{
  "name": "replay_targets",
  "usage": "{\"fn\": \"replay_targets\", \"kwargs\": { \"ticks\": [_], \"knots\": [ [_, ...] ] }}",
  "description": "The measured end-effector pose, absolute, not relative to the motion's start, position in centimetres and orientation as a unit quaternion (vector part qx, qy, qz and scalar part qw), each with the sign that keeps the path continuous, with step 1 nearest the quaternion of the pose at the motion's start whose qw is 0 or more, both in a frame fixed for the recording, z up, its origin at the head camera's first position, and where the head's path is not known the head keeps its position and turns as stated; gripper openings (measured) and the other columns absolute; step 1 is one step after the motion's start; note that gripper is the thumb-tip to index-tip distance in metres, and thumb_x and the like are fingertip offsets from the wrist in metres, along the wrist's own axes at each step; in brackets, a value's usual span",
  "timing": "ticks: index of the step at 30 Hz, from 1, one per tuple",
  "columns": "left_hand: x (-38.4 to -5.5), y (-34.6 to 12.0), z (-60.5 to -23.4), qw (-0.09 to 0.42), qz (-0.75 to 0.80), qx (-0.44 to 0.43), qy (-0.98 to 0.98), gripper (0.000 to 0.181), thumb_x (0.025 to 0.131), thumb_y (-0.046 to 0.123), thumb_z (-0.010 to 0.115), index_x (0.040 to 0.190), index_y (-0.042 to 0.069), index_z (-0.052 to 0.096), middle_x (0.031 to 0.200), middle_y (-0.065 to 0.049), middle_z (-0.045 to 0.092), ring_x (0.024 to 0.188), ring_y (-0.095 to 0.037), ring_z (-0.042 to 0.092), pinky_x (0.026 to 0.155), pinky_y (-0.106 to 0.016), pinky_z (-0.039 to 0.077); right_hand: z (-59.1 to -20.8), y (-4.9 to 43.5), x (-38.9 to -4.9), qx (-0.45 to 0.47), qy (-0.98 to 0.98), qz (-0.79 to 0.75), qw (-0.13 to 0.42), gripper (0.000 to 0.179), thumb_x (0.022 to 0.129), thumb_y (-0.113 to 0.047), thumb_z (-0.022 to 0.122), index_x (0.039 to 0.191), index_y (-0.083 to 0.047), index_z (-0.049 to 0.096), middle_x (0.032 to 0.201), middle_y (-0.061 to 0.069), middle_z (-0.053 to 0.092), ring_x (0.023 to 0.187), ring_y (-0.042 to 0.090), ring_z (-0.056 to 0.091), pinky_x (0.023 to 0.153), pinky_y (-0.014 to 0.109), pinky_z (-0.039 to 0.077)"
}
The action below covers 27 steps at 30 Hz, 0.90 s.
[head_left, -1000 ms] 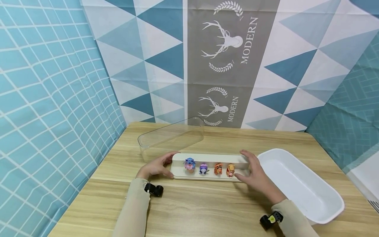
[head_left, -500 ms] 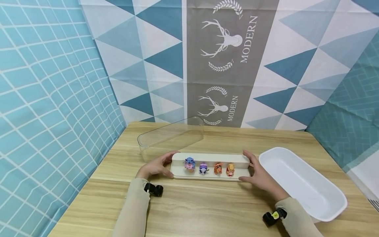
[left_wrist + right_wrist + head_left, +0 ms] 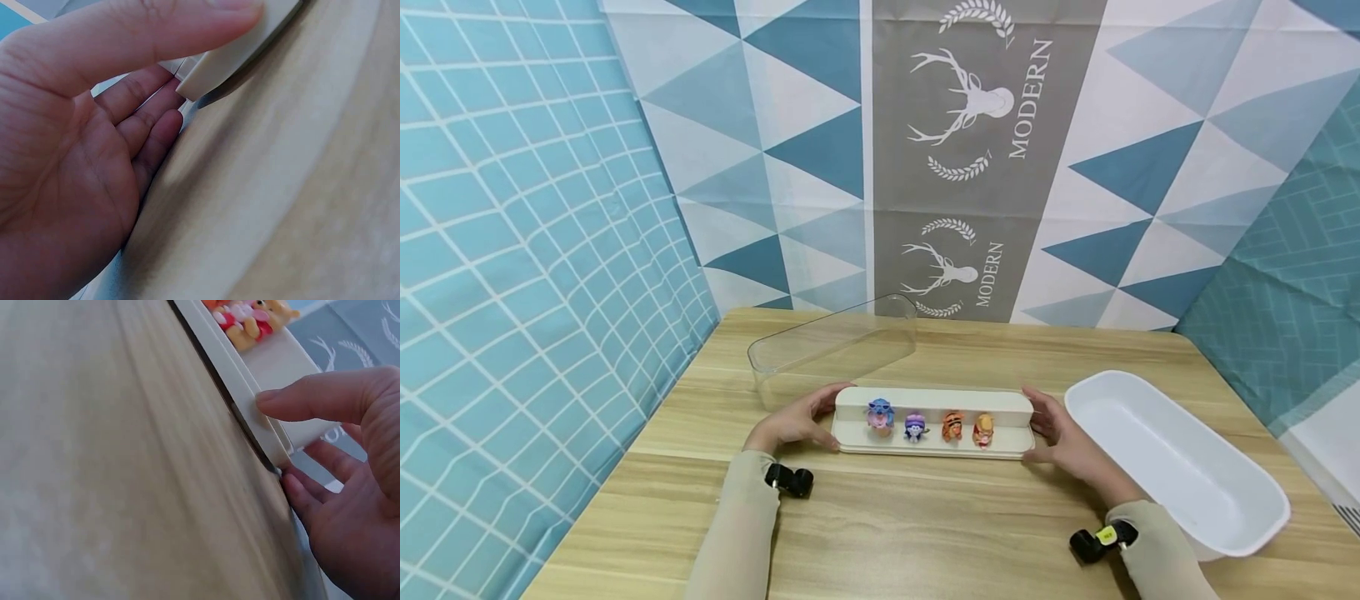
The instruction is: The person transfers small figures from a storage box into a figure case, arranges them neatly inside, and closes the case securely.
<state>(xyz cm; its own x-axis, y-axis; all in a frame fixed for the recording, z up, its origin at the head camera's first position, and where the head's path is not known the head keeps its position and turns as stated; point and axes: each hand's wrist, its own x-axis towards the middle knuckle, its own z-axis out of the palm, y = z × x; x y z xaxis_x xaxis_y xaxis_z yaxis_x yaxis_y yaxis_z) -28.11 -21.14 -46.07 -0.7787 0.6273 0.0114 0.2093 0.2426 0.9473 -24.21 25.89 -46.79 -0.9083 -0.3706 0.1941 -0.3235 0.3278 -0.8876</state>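
A long cream display stand [image 3: 865, 440] with a raised back step lies across the middle of the table. Several small figurines stand along it: a blue one [image 3: 881, 417], a purple one [image 3: 915, 427], an orange striped one [image 3: 952, 426] and a yellow bear [image 3: 983, 431], whose red top shows in the right wrist view. My left hand [image 3: 792, 423] grips the stand's left end, thumb along the front edge and fingers round behind. At the opposite end my right hand [image 3: 1066, 437] holds it likewise, its thumb [image 3: 312, 399] on the front rim.
Behind the stand, at the back left, a clear plastic cover [image 3: 831, 346] rests on the wooden table [image 3: 895, 533]. A white oval-ended tub [image 3: 1262, 533] stands to the right, close beside my right hand and forearm. Patterned cloth [image 3: 820, 167] hangs behind the table.
My right hand has slid rightward from beside the bear to the stand's right end. The white tub has shifted slightly right. My left hand and the figurines have stayed put.
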Motion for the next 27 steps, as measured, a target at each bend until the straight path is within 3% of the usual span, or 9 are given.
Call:
{"fn": "replay_targets", "kwargs": {
  "ticks": [4,13,27],
  "knots": [
    [-28.16,-21.16,-45.98,0.190,0.546,0.273,0.769,0.104,0.071,-0.007,0.083,0.157,0.003,0.024,0.151,-0.020,0.042,0.141,-0.039,0.032,0.117,-0.051,0.021,-46.93,26.23,-24.33,-0.219,0.797,-0.562,0.034,0.100,0.069,0.013,0.081,0.152,0.006,0.026,0.145,0.035,0.039,0.129,0.038,0.045,0.100,0.017,0.039],
    [-28.17,-21.06,-46.00,0.193,0.550,0.271,0.766,0.103,0.072,-0.009,0.083,0.156,0.002,0.025,0.150,-0.020,0.041,0.142,-0.039,0.032,0.117,-0.052,0.020,-47.40,26.60,-24.56,-0.229,0.781,-0.580,0.037,0.097,0.069,0.014,0.079,0.151,0.006,0.028,0.145,0.036,0.039,0.118,0.002,0.052,0.098,0.016,0.041],
    [-28.11,-21.05,-45.80,0.197,0.552,0.268,0.765,0.105,0.071,-0.009,0.083,0.157,0.003,0.023,0.152,-0.020,0.039,0.143,-0.039,0.029,0.117,-0.051,0.018,-47.56,26.67,-24.56,-0.216,0.782,-0.583,0.039,0.097,0.069,0.011,0.081,0.152,0.002,0.032,0.145,0.030,0.042,0.119,0.004,0.051,0.099,0.017,0.041]
  ]
}}
